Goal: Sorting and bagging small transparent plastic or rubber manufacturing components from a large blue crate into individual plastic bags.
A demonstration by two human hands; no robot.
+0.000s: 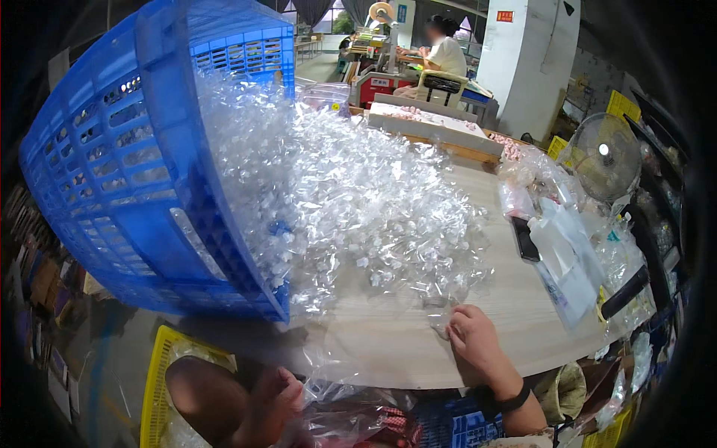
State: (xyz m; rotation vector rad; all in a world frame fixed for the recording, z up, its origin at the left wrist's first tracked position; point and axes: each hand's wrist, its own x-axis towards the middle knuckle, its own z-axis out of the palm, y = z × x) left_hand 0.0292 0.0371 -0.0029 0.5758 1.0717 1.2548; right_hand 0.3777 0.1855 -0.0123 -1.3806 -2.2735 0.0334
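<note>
A large heap of small clear plastic wrappers (pixel 388 201) with white bits spills from a tipped blue crate (pixel 160 239) onto the pale wooden table (pixel 373 347). My right hand (pixel 476 340), with a dark band on its wrist, rests at the near edge of the heap. Its fingers are pinched together at one clear wrapper (pixel 439 322). Lower down, below the table edge, my left hand (pixel 275 407) is closed with its fingers curled; what it holds, if anything, cannot be made out. Beside it lies a crinkled clear plastic bag (pixel 336 418) over my lap.
A yellow crate (pixel 155 384) stands at the lower left, and a blue basket (pixel 455 422) sits under the table edge. On the right are a dark phone (pixel 525 239), a white plastic sheet (pixel 562 261) and a fan (pixel 605 157). A person (pixel 447 56) sits at the back.
</note>
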